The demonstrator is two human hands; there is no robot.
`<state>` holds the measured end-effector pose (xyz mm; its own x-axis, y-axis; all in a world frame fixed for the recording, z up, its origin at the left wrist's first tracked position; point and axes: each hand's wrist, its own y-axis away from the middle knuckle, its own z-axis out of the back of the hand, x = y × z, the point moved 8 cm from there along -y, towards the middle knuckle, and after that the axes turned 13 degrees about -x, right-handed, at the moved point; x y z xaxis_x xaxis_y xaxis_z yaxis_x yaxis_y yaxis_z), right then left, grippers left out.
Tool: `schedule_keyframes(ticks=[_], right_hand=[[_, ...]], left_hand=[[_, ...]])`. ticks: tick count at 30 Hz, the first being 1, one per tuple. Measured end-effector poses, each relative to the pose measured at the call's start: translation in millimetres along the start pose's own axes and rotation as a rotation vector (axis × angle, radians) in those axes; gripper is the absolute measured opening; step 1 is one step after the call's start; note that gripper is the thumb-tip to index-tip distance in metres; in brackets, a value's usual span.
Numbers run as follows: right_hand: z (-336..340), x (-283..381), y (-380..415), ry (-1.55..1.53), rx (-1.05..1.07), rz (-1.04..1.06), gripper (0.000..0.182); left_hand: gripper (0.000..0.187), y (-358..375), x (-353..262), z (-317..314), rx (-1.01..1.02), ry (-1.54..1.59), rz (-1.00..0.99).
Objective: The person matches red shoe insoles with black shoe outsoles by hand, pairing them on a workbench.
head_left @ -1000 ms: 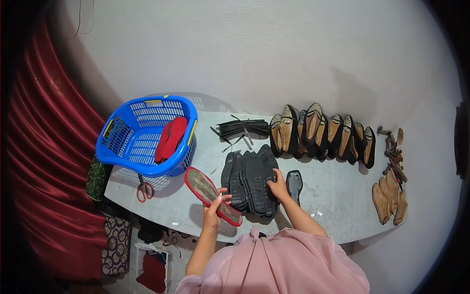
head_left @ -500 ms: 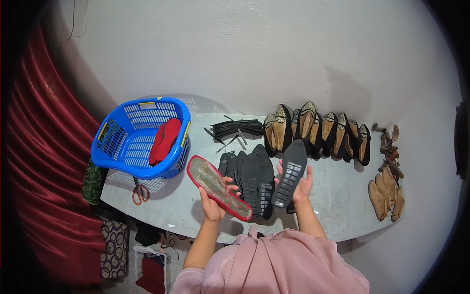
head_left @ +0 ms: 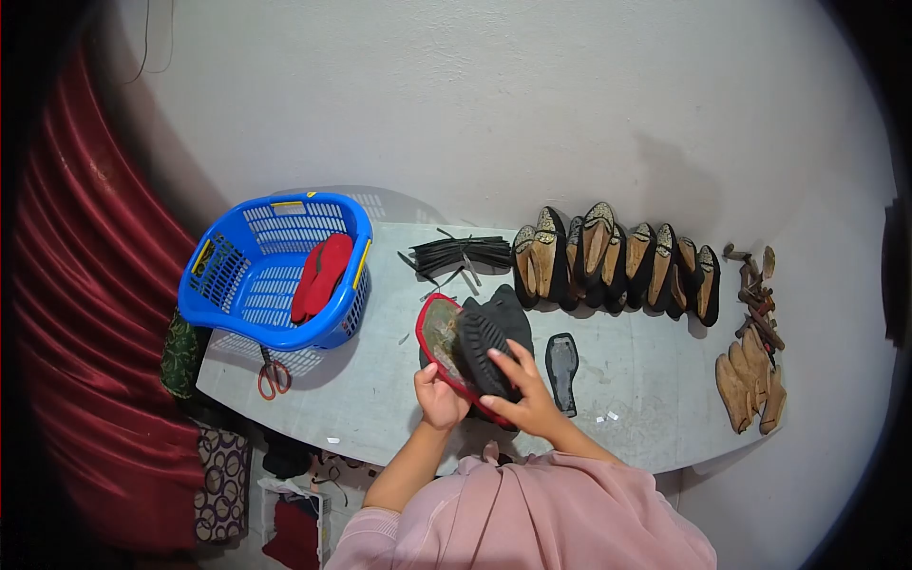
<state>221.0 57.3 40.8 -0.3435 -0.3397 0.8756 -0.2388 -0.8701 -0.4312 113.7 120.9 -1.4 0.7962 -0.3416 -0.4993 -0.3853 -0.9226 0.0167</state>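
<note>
My left hand is closed around the side of a red-edged shoe, whose worn, greyish-green underside faces up. My right hand grips a black ridged shoe sole, tread upward, and lays it at a slant over that underside. Both hands are close together above the near middle of the table. Behind them a pile of black soles is partly hidden by the shoe. Just right of my right hand, a single black sole lies flat.
A blue basket holding red shoes stands at the left, with scissors beside it. Black strips lie at the back. Finished-looking black shoes line the wall; wooden shoe lasts sit far right.
The hands have come together. My right hand has turned its sole tread-up and brought it left onto the red-edged shoe, which has moved right. A single sole on the table is now uncovered.
</note>
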Motion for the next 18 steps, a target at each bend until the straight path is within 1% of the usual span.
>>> schedule_keyframes(ticks=[2,5,6,12,15,16,18], right_hand=[[-11.4,8.9,0.8,-0.009,0.032,0.005,0.061],[-19.3,13.2,1.8,0.035,0.043,0.053,0.062],[-20.0,13.7,1.4,0.034,0.045,0.060,0.062],[-19.4,13.0,-1.0,0.008,0.040,0.045,0.064],[-17.8,8.8,-3.1,-0.073,0.064,-0.040,0.069],[-18.6,3.1,-2.2,-0.126,0.086,-0.062,0.070],[-20.8,-16.0,-0.2,-0.232,0.127,-0.104,0.071]], left_hand=[[0.065,4.0,2.6,1.5,0.099,-0.027,-0.008],[0.066,8.9,0.7,7.0,-0.098,-0.196,-0.059],[0.068,8.8,0.5,3.6,-0.035,-0.178,-0.074],[0.063,11.7,2.1,-7.1,-0.010,-0.237,-0.049],[0.060,11.7,-1.8,-22.6,-0.032,-0.319,-0.066],[0.055,7.9,-1.5,-24.7,-0.023,-0.234,-0.057],[0.058,2.0,-6.8,-26.4,-0.015,-0.293,-0.076]])
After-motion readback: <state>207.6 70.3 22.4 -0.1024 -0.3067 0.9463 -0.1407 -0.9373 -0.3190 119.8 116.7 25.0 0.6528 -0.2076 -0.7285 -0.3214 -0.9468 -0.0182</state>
